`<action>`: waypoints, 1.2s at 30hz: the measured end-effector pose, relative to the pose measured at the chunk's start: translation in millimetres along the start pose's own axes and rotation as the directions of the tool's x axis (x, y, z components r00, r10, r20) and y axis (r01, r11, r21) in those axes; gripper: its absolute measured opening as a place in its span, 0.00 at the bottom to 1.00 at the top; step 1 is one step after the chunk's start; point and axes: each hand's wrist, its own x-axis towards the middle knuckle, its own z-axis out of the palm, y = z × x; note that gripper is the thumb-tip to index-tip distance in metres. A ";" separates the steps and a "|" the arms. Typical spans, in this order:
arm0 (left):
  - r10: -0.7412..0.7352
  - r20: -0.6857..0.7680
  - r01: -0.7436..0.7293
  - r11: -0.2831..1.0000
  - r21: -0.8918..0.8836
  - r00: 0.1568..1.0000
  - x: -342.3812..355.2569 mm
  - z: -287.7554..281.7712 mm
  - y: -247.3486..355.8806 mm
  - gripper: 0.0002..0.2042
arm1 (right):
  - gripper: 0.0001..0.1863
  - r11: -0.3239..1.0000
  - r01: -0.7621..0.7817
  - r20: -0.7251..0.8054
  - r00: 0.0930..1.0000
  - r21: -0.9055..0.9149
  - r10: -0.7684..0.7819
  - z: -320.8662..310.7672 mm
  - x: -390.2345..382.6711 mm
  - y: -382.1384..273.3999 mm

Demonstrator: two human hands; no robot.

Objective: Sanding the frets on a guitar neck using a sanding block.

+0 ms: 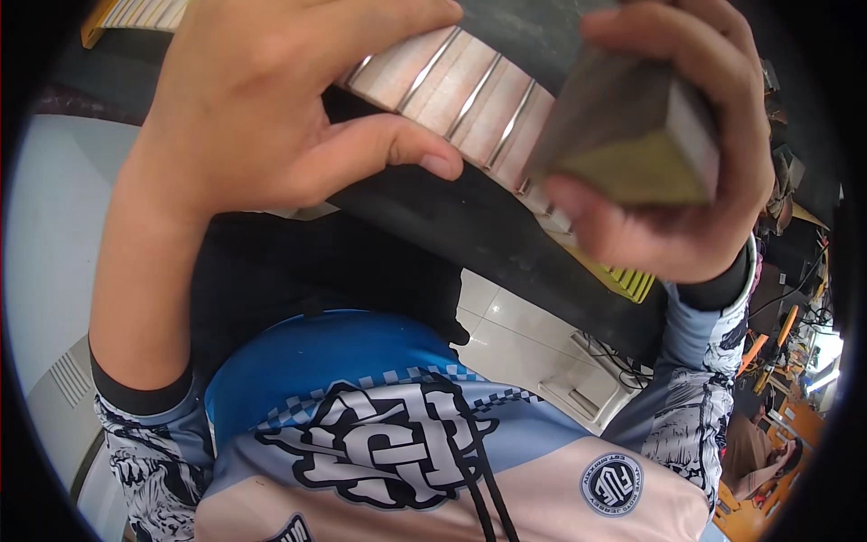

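Observation:
A pale pinkish wooden fretboard (433,95) with shiny metal frets set across it slants from upper left to lower right over a dark work surface. My left hand (253,99) is closed on its upper-left part, with the thumb along the near edge and the fingers over the far side. In my right hand (745,144) is a rectangular block (596,122), dark on one face and yellowish on its end, gripped between fingers and thumb. The block is slightly blurred and covers part of the fretboard; whether it touches the frets I cannot tell.
A yellow slotted piece (628,280) shows below my right hand. Another yellow-edged striped piece (99,25) lies at the far left. The dark work surface (533,27) extends behind my hands. Cables (619,357) hang near a white cabinet (582,388). Cluttered tools (768,352) stand at right.

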 end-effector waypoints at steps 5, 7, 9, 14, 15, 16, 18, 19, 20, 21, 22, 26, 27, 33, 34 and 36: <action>0.035 -0.080 -0.036 0.999 -0.015 0.996 -5.2 8.6 -6.0 0.33 | 0.36 0.998 -0.049 -0.071 0.996 0.047 0.052 20.6 7.0 -15.1; 0.054 -0.057 -0.056 0.998 -0.043 0.997 -4.1 9.0 -4.7 0.33 | 0.35 0.995 -0.085 -0.092 0.992 0.056 0.090 13.5 -7.6 -4.7; 0.043 0.081 -0.039 0.998 -0.047 0.996 1.0 -9.1 -6.3 0.34 | 0.35 0.993 -0.086 -0.130 0.987 0.087 0.096 24.6 7.0 -21.2; 0.007 0.067 -0.006 1.000 -0.012 0.998 5.7 -10.3 6.3 0.33 | 0.35 0.982 -0.139 -0.197 0.967 0.131 0.163 42.6 16.6 -40.6; -0.029 0.052 0.029 1.000 -0.009 0.998 6.3 -9.5 9.8 0.33 | 0.35 0.979 -0.148 -0.210 0.962 0.142 0.176 44.8 14.8 -31.7; -0.029 0.054 0.029 1.000 -0.009 0.998 5.3 -7.1 7.1 0.33 | 0.35 0.976 -0.158 -0.224 0.956 0.153 0.190 44.8 12.5 -31.0; 0.061 -0.008 -0.060 0.997 0.039 0.998 1.7 0.0 -0.7 0.33 | 0.35 0.969 -0.174 -0.249 0.945 0.173 0.214 44.0 11.2 -13.8; 0.060 -0.009 -0.060 0.997 0.039 0.998 -0.3 2.5 -2.2 0.33 | 0.35 0.966 -0.182 -0.260 0.939 0.183 0.226 49.2 8.2 -29.7; 0.048 -0.018 -0.048 0.999 0.013 0.999 -1.0 2.3 -3.3 0.33 | 0.35 0.962 -0.191 -0.274 0.931 0.193 0.240 45.6 7.1 -43.4; 0.036 -0.027 -0.036 0.999 -0.013 0.999 -0.5 1.0 -3.5 0.33 | 0.35 0.959 -0.199 -0.287 0.924 0.203 0.253 46.3 6.8 -41.1; 0.038 -0.027 -0.038 0.999 -0.013 0.999 0.8 -2.2 -2.4 0.33 | 0.35 0.955 -0.207 -0.300 0.916 0.214 0.266 51.1 8.4 -27.2; 0.000 -0.018 -0.001 1.000 -0.026 1.000 -3.8 5.8 -4.0 0.33 | 0.35 0.936 -0.234 -0.340 0.886 0.261 0.316 53.2 -2.3 -42.8; 0.011 -0.032 -0.012 0.999 -0.032 0.999 -3.8 6.3 -3.3 0.33 | 0.35 0.931 -0.246 -0.353 0.874 0.270 0.333 63.8 8.0 -47.7; 0.007 -0.006 -0.007 1.000 -0.007 1.000 -2.4 0.0 0.4 0.33 | 0.35 0.899 -0.278 -0.419 0.811 0.338 0.408 75.2 6.6 -46.8; -0.007 -0.017 0.007 1.000 0.001 1.000 -2.8 2.2 1.4 0.33 | 0.35 0.892 -0.291 -0.430 0.796 0.346 0.426 71.6 -5.3 -30.8; -0.029 -0.013 0.029 1.000 0.000 1.000 -4.5 4.7 1.4 0.33 | 0.35 0.881 -0.300 -0.447 0.774 0.367 0.449 79.8 2.1 -51.2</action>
